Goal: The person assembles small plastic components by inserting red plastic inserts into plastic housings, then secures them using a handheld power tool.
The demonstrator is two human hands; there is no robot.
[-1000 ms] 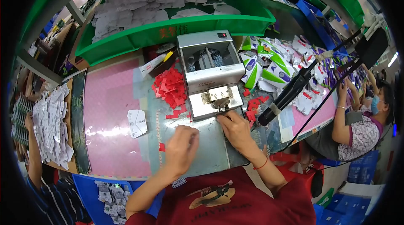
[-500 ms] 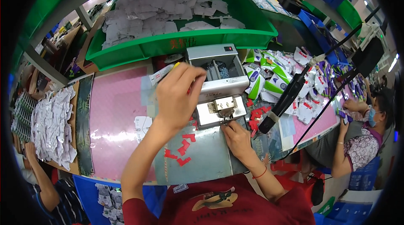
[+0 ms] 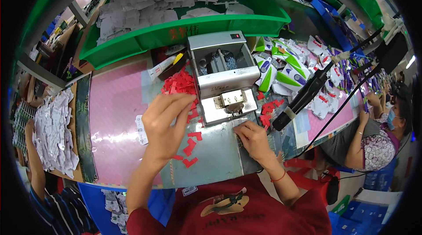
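A silver benchtop machine (image 3: 227, 81) with an open top bay and a small metal head (image 3: 231, 99) at its front stands on the table ahead of me. My left hand (image 3: 163, 125) is raised left of the machine, fingertips pinched together beside a pile of small red pieces (image 3: 180, 83). Whatever the pinch holds is too small to make out. Just below the machine's front edge, my right hand (image 3: 255, 140) has thumb and finger pressed together; I cannot make out anything between them. A few loose red pieces (image 3: 190, 148) lie between my hands.
A green bin (image 3: 176, 37) heaped with white card pieces stands behind the machine. Green-and-white packages (image 3: 290, 76) and a black jointed arm (image 3: 303, 98) are at the right. Stacked white pieces (image 3: 55, 134) lie far left. Co-workers sit at both sides.
My left hand has moved down and left, away from the machine, uncovering the red pile. My right hand has drawn slightly back from under the machine's head. The view has shifted a little.
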